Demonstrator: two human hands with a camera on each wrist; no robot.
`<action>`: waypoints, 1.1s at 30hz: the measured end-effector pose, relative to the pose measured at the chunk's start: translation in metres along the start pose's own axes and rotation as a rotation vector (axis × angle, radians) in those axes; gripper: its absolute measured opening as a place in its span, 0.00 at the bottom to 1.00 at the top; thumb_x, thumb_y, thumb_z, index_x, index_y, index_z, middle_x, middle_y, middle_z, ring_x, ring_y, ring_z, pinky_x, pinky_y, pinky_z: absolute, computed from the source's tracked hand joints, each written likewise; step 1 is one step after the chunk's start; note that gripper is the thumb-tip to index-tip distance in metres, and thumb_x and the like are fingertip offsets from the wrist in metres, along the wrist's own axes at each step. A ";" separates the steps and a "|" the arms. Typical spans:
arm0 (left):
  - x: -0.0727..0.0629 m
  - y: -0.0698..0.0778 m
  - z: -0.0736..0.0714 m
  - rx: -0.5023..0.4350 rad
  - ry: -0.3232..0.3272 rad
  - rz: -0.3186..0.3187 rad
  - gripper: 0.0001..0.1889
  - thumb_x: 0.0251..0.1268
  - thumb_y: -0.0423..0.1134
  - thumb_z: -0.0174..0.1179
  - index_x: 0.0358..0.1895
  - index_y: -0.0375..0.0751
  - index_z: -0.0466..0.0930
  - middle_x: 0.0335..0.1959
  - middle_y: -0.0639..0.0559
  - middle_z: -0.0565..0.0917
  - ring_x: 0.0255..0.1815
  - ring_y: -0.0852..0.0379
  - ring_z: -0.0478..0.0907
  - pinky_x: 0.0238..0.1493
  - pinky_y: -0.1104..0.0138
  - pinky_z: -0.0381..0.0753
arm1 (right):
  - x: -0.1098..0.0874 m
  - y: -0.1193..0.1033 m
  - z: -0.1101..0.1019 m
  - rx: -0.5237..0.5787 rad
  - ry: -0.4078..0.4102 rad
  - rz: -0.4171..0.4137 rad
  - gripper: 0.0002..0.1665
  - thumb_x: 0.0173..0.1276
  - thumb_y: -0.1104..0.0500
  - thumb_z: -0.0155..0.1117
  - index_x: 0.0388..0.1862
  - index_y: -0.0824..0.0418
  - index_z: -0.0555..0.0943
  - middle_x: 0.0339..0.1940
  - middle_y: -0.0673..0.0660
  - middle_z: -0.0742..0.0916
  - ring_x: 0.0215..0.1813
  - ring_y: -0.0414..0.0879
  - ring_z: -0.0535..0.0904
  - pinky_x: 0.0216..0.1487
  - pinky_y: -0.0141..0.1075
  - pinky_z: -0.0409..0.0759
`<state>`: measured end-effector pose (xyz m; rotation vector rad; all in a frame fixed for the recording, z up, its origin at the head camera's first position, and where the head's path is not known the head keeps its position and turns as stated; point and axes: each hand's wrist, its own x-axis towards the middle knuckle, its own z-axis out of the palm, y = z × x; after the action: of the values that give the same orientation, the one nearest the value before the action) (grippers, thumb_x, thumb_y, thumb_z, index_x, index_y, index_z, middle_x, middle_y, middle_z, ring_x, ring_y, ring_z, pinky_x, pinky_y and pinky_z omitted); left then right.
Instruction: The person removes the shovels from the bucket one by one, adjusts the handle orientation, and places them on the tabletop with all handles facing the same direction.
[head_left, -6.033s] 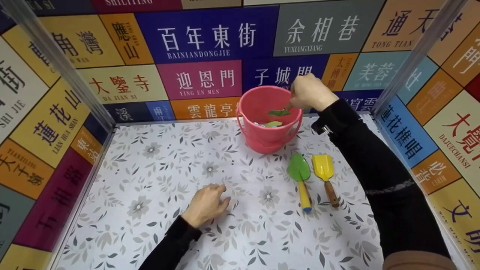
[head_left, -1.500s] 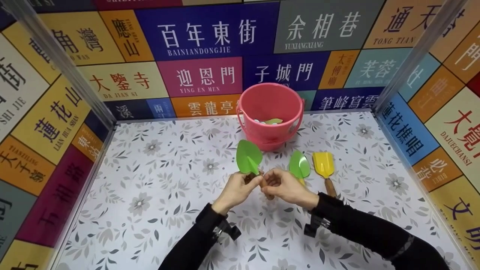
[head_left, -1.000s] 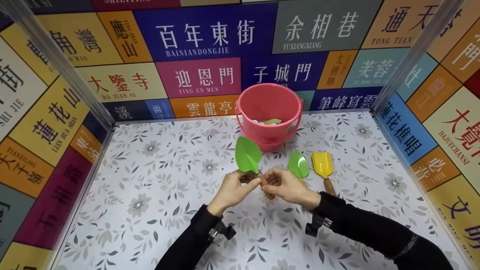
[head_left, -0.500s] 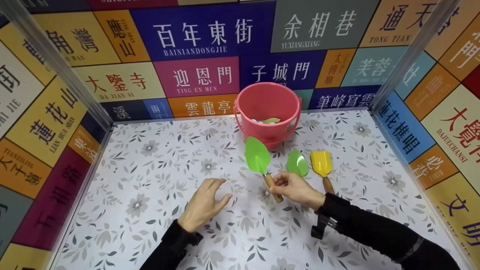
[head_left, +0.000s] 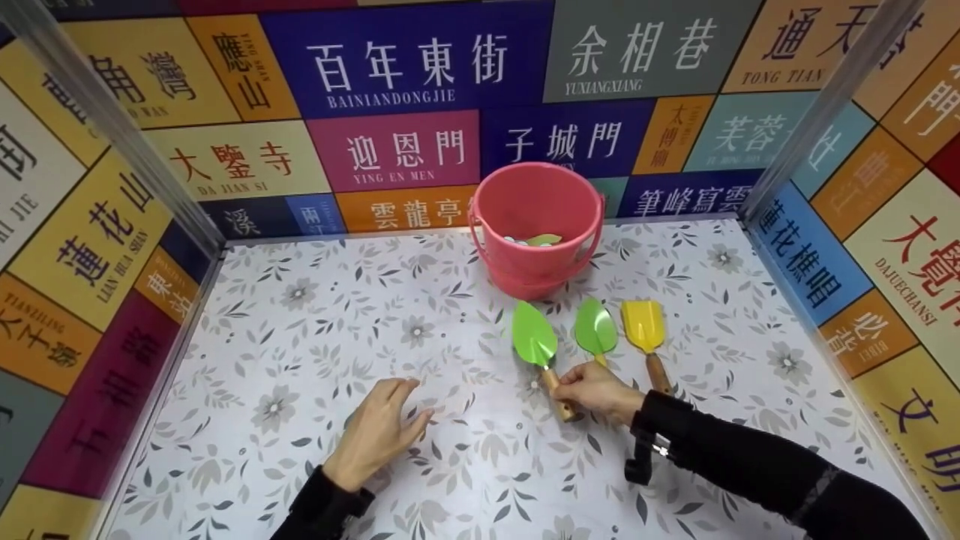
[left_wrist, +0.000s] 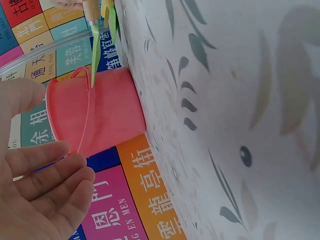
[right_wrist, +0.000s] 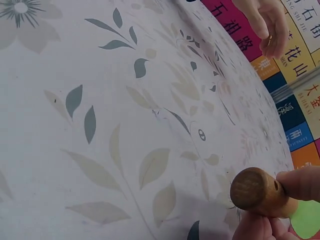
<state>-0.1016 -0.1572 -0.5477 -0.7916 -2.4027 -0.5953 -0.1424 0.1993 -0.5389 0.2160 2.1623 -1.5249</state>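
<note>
My right hand (head_left: 596, 391) pinches the wooden handle of a green garden trowel (head_left: 534, 334), whose blade points toward the bucket. In the right wrist view the round end of that handle (right_wrist: 249, 190) faces the camera, with thumb and fingers around it. To its right lies a second green trowel (head_left: 596, 326), its yellow handle mostly hidden behind my right hand. A yellow square-bladed shovel (head_left: 643, 324) with a wooden handle lies beyond that. My left hand (head_left: 375, 431) hovers left of the trowels, fingers relaxed and holding nothing.
A pink bucket (head_left: 536, 259) stands at the back against the wall, with a green piece (head_left: 544, 240) and small pale pieces inside. The floral-patterned tabletop (head_left: 315, 337) is bounded by colourful panels with lettering (head_left: 409, 64) at the back and both sides.
The right hand took a green trowel from the bucket and both hands held it. Then the left hand released it and drew back left, while the right lowered it beside the other trowel.
</note>
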 end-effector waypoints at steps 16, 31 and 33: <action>-0.006 0.000 -0.003 0.041 -0.046 -0.047 0.24 0.54 0.42 0.75 0.52 0.31 0.82 0.43 0.41 0.82 0.44 0.46 0.82 0.42 0.58 0.85 | 0.015 0.001 -0.002 0.066 0.032 0.084 0.06 0.64 0.69 0.68 0.34 0.73 0.80 0.27 0.59 0.86 0.26 0.45 0.84 0.34 0.39 0.87; -0.009 -0.001 -0.005 0.027 -0.069 -0.051 0.24 0.54 0.42 0.75 0.51 0.31 0.82 0.43 0.41 0.82 0.45 0.45 0.81 0.43 0.57 0.84 | 0.019 -0.003 0.002 0.059 0.009 0.139 0.08 0.65 0.67 0.70 0.36 0.74 0.82 0.26 0.60 0.88 0.26 0.45 0.86 0.33 0.38 0.87; -0.010 -0.001 -0.005 0.022 -0.078 -0.058 0.24 0.54 0.42 0.75 0.51 0.31 0.82 0.43 0.42 0.82 0.45 0.46 0.81 0.44 0.57 0.84 | 0.020 -0.002 0.003 0.070 0.004 0.132 0.08 0.65 0.68 0.70 0.35 0.73 0.81 0.26 0.60 0.87 0.27 0.45 0.86 0.33 0.37 0.87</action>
<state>-0.0936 -0.1647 -0.5496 -0.7512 -2.5058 -0.5691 -0.1601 0.1924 -0.5475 0.3775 2.0562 -1.5267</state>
